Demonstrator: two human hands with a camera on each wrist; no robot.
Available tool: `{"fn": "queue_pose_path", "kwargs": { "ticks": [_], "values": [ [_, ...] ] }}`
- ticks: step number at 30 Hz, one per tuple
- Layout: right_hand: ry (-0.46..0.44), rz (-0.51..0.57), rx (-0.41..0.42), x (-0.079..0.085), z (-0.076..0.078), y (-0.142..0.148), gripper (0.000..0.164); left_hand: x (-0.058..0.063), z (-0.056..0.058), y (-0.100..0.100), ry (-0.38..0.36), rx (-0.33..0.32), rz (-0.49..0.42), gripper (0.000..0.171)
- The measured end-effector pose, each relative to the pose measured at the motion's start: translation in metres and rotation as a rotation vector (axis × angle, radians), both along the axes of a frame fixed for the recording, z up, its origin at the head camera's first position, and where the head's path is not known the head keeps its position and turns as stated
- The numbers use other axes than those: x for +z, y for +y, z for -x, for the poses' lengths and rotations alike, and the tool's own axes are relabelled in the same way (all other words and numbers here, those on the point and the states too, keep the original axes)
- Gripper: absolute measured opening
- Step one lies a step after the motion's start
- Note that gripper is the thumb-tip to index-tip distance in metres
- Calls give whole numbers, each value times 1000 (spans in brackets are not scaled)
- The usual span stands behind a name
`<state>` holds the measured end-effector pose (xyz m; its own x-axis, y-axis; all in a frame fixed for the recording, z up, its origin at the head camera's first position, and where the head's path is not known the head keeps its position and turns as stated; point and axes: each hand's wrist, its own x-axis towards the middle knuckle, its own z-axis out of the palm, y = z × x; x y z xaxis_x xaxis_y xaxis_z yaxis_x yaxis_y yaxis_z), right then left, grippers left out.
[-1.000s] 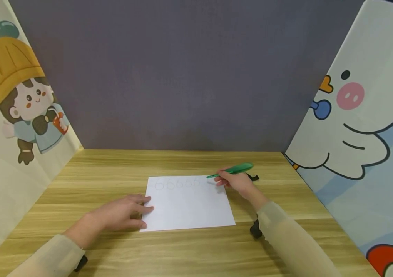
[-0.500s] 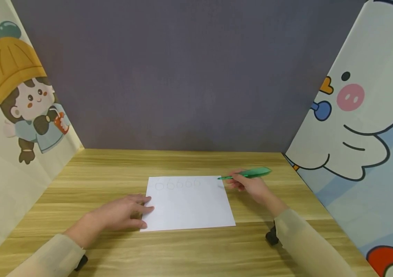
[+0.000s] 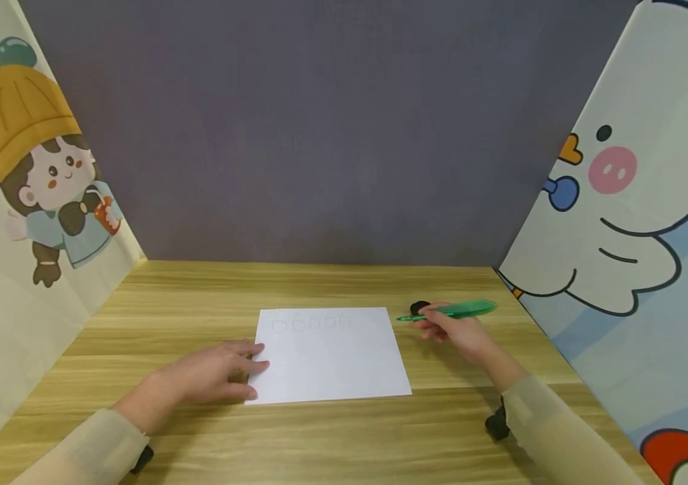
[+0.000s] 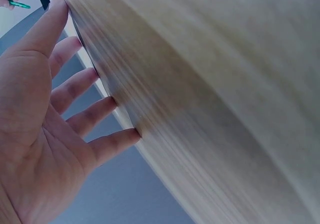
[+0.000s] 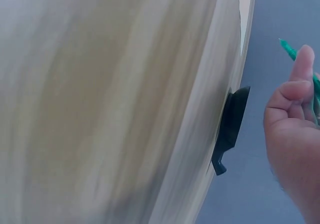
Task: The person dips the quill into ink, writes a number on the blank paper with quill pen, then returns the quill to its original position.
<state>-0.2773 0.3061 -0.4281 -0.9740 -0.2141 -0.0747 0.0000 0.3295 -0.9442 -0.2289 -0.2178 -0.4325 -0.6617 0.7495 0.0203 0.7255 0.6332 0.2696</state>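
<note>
A white sheet of paper (image 3: 331, 364) lies on the table, with a row of several faint rounded outlines near its top edge. My left hand (image 3: 216, 374) rests with spread fingertips on the paper's left edge; the left wrist view shows the same hand (image 4: 45, 129) from its palm side. Right of the paper, my right hand (image 3: 455, 330) pinches a green pen (image 3: 467, 309) with a feather-shaped top. The pen's tip points left and is off the sheet. In the right wrist view, part of the pen (image 5: 288, 49) is hidden behind the fingers.
A small black object (image 3: 420, 308) with a short projecting end sits on the table beyond my right hand; its kind is unclear. The wooden table (image 3: 319, 444) ends at a dark grey panel (image 3: 319, 135). Cartoon-printed walls stand on the left and right.
My right hand has moved right with the pen, from above the paper's top right corner to beyond its right edge. The black object shows more plainly now. My left hand stays put.
</note>
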Motion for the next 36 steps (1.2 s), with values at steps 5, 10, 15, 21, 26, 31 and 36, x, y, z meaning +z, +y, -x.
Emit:
{"fn": "queue_pose_path", "kwargs": {
  "ticks": [5, 10, 15, 21, 26, 31, 36],
  "values": [
    [19, 10, -3, 1, -2, 7, 50, 0, 1, -1, 0, 2, 0, 61],
    [27, 38, 8, 2, -3, 12, 47, -1, 2, -2, 2, -2, 0, 61],
    [27, 37, 0, 2, -4, 15, 41, -2, 2, -2, 18, -14, 1, 61],
    [43, 78, 14, 3, -3, 17, 30, -1, 1, -1, 4, -2, 8, 61],
    [22, 91, 11, 4, -4, 23, 34, 0, 0, 0, -4, 10, 17, 60],
    [32, 74, 10, 3, -4, 30, 40, 1, -1, 1, -10, 13, 22, 61],
    [78, 46, 47, 5, -5, 37, 45, 1, -1, 1, -22, 18, 21, 62]
  ]
}}
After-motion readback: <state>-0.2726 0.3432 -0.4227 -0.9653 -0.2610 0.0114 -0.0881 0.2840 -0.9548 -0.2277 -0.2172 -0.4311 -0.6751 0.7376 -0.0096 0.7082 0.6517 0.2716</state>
